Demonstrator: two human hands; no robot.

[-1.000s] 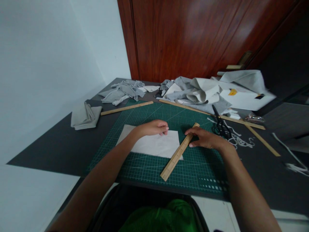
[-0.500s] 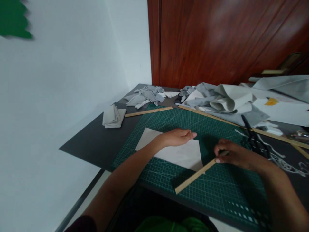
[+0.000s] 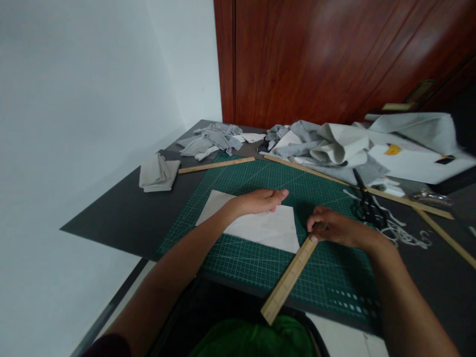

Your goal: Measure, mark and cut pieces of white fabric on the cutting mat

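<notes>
My right hand (image 3: 330, 227) pinches the upper end of a wooden ruler (image 3: 288, 280). The ruler slants down toward me, its lower end sticking out past the table's near edge. Off-white fabric (image 3: 256, 228) lies flat on a green cutting mat (image 3: 238, 263), its right corner close beside the ruler. Over the fabric's far edge is my left hand (image 3: 260, 201), side-on, fingers extended and holding nothing; whether it presses the cloth is hard to tell. My left forearm covers part of the fabric.
Black scissors (image 3: 368, 206) and tangled white cord (image 3: 403, 235) lie at right. Behind the mat are a long wooden strip (image 3: 308, 171), a shorter ruler (image 3: 215, 165) and heaps of grey cloth (image 3: 215, 139). Folded cloth (image 3: 159, 173) sits on the dark table (image 3: 122, 213), beside the wall.
My right hand has drawn the ruler toward me and turned it so its marked face shows. My left hand stays over the fabric. The whole view has shifted slightly.
</notes>
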